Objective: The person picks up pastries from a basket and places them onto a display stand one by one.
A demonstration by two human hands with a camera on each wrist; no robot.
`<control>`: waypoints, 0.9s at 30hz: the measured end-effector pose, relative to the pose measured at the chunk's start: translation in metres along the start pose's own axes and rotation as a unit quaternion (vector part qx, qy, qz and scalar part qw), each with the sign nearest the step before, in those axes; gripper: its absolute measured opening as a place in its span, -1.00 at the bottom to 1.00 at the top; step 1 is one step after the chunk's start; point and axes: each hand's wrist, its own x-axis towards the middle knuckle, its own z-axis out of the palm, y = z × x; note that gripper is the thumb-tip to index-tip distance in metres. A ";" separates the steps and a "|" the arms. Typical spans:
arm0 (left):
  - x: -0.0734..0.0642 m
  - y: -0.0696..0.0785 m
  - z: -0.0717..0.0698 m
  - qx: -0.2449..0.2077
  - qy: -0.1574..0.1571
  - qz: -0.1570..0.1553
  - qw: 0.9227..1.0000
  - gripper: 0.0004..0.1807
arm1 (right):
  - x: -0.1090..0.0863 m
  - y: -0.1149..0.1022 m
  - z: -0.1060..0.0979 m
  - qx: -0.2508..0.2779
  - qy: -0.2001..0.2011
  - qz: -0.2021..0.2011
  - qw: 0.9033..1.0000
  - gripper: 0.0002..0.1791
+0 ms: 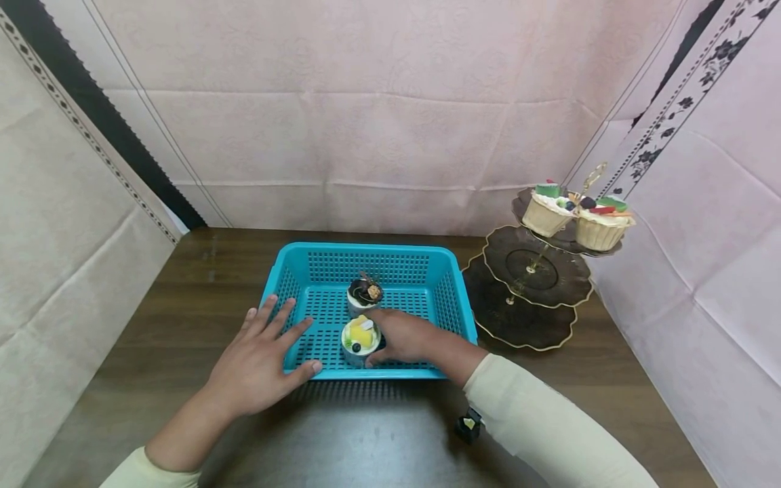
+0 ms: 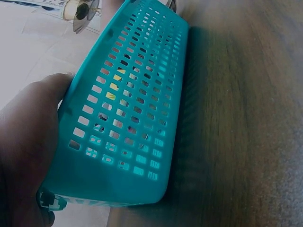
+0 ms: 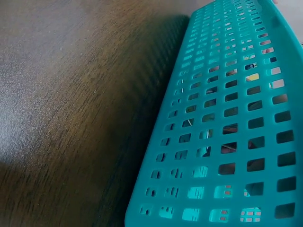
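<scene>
Left hand spread at basket rim, right hand pinching yellow-topped cupcake; likely grasp step, next needs steady lift

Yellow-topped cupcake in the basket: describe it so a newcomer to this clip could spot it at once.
On the wooden table stands a blue basket with two cupcakes inside. The yellow-topped cupcake is the nearer one, gripped by the right hand. Its pale-and-yellow topping differs from the dark-topped cupcake just behind.
</scene>
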 end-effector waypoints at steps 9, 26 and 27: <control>0.000 0.000 -0.001 -0.001 0.001 0.000 1.000 0.02 | -0.001 0.000 0.000 0.008 0.010 0.005 1.000 -0.02; 0.000 0.000 -0.001 -0.002 -0.008 -0.008 1.000 0.04 | -0.020 0.005 -0.019 0.090 0.052 0.012 0.995 -0.12; 0.000 0.001 -0.001 -0.002 -0.008 -0.008 1.000 0.04 | -0.022 0.005 -0.021 0.100 0.057 0.014 0.993 -0.12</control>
